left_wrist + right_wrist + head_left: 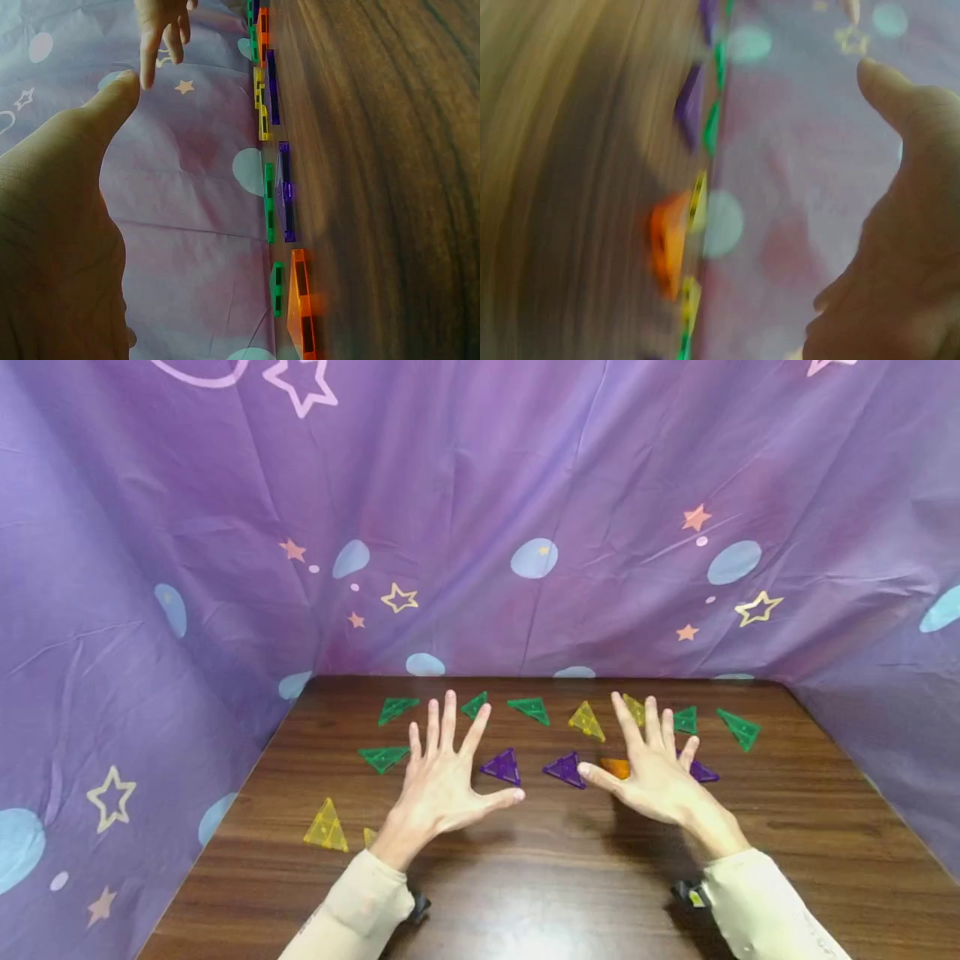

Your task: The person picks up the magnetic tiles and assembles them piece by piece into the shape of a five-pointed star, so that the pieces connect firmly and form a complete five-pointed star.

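Note:
Both hands hover over the table with fingers spread, holding nothing. My left hand (pixel 438 789) is above the left part of a scatter of triangular translucent tiles, its thumb pointing right below a purple triangle tile (pixel 504 767). My right hand (pixel 656 777) partly covers an orange tile (pixel 615 767) and another purple tile (pixel 703 772); its thumb overlaps a purple triangle (pixel 564 769) in the head view. An orange tile (pixel 300 304) shows in the left wrist view, hidden under the left hand from above. The right wrist view is blurred, with an orange tile (pixel 669 244) below the hand.
Green triangles (pixel 528 710) and yellow triangles (pixel 587 721) line the back of the brown wooden table (pixel 555 868). A larger yellow triangle (pixel 326 827) lies at the left, a green one (pixel 739 729) at the far right. A purple patterned cloth (pixel 480 527) hangs behind and beside the table.

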`<state>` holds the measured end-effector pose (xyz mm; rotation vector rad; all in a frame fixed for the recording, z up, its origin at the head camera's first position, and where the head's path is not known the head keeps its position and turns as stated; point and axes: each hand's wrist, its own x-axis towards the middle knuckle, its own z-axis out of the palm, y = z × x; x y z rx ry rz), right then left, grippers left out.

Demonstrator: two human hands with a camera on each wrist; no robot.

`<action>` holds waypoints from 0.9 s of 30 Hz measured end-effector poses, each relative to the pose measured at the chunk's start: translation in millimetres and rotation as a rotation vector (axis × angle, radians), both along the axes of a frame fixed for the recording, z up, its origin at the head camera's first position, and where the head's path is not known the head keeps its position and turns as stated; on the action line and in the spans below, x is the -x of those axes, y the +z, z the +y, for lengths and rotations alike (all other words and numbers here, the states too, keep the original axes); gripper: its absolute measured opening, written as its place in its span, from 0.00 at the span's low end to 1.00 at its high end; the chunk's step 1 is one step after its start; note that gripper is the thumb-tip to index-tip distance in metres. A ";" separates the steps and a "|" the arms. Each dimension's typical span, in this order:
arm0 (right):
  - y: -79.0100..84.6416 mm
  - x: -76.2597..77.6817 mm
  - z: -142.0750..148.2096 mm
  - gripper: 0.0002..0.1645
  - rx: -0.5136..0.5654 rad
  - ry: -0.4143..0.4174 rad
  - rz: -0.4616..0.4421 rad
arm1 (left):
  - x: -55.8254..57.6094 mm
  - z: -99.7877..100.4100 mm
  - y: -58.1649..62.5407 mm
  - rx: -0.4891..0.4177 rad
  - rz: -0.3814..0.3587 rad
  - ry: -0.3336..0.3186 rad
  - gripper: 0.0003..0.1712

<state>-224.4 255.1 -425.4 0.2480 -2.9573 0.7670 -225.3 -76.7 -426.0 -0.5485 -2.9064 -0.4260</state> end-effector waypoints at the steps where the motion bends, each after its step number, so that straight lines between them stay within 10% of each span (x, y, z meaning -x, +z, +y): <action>1: -1.2 1.9 8.1 0.76 0.019 -0.001 0.010 | -0.2 -0.1 -0.6 -0.001 -0.003 -0.001 0.77; 12: -29.0 7.1 103.3 0.75 0.063 -0.011 -0.022 | 2.4 9.1 -5.9 -0.047 -0.006 -0.049 0.78; 27: -62.9 11.0 128.0 0.48 0.138 -0.007 -0.016 | 5.2 69.4 -23.1 -0.001 0.098 -0.190 0.66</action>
